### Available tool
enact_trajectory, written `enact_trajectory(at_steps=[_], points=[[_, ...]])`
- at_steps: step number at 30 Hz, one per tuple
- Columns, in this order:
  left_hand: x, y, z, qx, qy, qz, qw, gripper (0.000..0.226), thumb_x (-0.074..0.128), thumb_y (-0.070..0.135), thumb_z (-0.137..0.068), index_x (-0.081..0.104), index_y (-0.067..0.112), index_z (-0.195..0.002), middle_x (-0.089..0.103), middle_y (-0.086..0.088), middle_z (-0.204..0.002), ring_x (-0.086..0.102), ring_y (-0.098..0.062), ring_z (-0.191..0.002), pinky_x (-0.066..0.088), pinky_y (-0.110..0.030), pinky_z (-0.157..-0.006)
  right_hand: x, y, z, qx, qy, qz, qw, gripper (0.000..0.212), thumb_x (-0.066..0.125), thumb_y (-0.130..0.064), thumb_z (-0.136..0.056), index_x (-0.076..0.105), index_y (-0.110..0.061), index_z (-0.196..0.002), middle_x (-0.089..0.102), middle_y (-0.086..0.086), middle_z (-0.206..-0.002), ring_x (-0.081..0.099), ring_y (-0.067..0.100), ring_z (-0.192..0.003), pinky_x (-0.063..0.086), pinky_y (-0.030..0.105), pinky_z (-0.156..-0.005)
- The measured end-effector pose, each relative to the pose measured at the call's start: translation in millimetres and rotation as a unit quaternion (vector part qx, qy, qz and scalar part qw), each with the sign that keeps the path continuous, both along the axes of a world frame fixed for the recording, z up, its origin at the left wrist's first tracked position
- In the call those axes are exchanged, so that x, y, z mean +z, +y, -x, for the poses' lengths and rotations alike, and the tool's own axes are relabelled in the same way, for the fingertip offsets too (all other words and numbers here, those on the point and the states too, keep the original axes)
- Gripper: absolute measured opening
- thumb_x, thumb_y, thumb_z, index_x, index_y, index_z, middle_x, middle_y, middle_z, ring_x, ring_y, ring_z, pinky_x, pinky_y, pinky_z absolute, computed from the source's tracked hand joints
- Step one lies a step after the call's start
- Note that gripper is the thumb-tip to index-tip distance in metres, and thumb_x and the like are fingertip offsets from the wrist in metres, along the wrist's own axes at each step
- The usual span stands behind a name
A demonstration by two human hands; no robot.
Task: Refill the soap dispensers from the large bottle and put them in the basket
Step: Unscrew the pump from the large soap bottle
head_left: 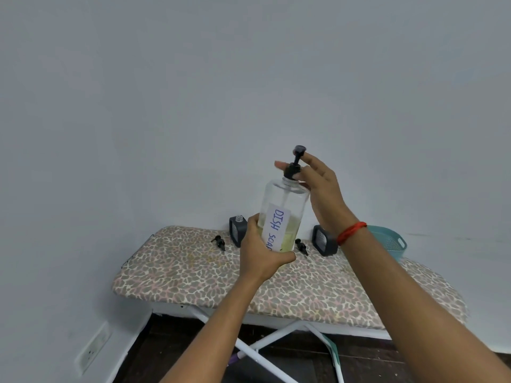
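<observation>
The left hand (pixel 258 250) wraps the lower body of the large clear plastic bottle (pixel 284 200), labelled DISH SOAP, steadying it above the leopard-print ironing board (pixel 193 269). The right hand (pixel 322 194) pinches its black pump top (pixel 293 168), probably to unscrew it. Pale yellow liquid fills the bottom (under half). Two small dark square dispensers (pixel 237 230) (pixel 324 240) stand uncapped behind, with the teal plastic basket (pixel 392 240) to the right.

Bottle (pixel 282 217) over board (pixel 193 272), left dispenser (pixel 237 230), right dispenser (pixel 324 241) behind it, left pump (pixel 219 241), right pump (pixel 302 246) beside them, basket (pixel 390 240) at board's right end.
</observation>
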State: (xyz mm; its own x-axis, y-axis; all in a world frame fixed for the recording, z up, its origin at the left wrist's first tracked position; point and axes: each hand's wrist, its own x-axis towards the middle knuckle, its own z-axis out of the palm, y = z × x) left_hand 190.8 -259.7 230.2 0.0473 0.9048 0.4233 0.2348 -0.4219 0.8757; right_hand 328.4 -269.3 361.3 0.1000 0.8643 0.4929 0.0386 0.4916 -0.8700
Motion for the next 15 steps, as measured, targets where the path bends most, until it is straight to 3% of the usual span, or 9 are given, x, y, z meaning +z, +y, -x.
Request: enact_trajectory(at_steps=[2,5,8,11,13,15], points=[[-1,1,0,-0.002,0.003,0.001,1.0,0.091,0.085,0.04,-0.039,0.042,0.031,-0.118,0.062,0.01,-0.101,0.065,-0.007,-0.083,0.049,-0.014,-0.057,-3,1,0,0.006,0.002,0.0,1.0,0.042,0.067,-0.027,-0.085,0.061,-0.035,-0.125,0.075,-0.007,-0.119,0.071,0.006,-0.105,0.055,0.022,-0.091],[-1,0,-3,0.01,0.006,-0.009,1.0,0.09,0.087,0.038,-0.039,0.044,0.028,-0.117,0.059,0.005,-0.103,0.062,-0.018,-0.092,0.055,-0.027,-0.065,-11,2,6,-0.091,-0.032,-0.023,0.995,0.06,0.088,-0.034,-0.076,0.054,-0.041,-0.125,0.066,-0.007,-0.117,0.069,0.001,-0.094,0.054,0.014,-0.077],[-2,0,-5,0.022,-0.002,-0.011,1.0,0.089,0.089,0.033,-0.041,0.044,0.025,-0.117,0.059,0.002,-0.105,0.061,-0.026,-0.099,0.057,-0.046,-0.076,-16,4,7,-0.151,-0.031,-0.058,0.986,0.073,0.092,-0.031,-0.073,0.049,-0.03,-0.132,0.072,0.003,-0.098,0.07,0.007,-0.091,0.053,0.019,-0.082],[-5,1,-4,0.023,-0.007,-0.006,1.0,0.092,0.091,0.029,-0.042,0.046,0.022,-0.121,0.061,-0.001,-0.107,0.061,-0.029,-0.1,0.058,-0.05,-0.078,-15,6,6,-0.125,-0.009,-0.064,0.99,0.064,0.082,-0.013,-0.082,0.049,-0.022,-0.136,0.079,0.004,-0.09,0.075,0.015,-0.097,0.053,0.03,-0.093],[-6,1,-4,0.025,-0.008,0.0,1.0,0.091,0.091,0.029,-0.042,0.046,0.022,-0.12,0.061,-0.002,-0.106,0.061,-0.03,-0.099,0.058,-0.05,-0.078,-13,5,4,-0.077,0.008,-0.053,0.996,0.06,0.067,-0.012,-0.084,0.048,-0.021,-0.141,0.078,0.005,-0.104,0.073,0.012,-0.105,0.054,0.022,-0.089],[-7,0,-4,0.028,-0.007,0.002,1.0,0.089,0.091,0.03,-0.042,0.046,0.023,-0.118,0.06,-0.002,-0.105,0.061,-0.031,-0.099,0.057,-0.051,-0.079,-11,6,5,-0.057,0.009,-0.037,0.998,0.067,0.069,-0.019,-0.081,0.046,-0.024,-0.144,0.069,0.006,-0.124,0.069,0.012,-0.112,0.056,0.024,-0.088]])
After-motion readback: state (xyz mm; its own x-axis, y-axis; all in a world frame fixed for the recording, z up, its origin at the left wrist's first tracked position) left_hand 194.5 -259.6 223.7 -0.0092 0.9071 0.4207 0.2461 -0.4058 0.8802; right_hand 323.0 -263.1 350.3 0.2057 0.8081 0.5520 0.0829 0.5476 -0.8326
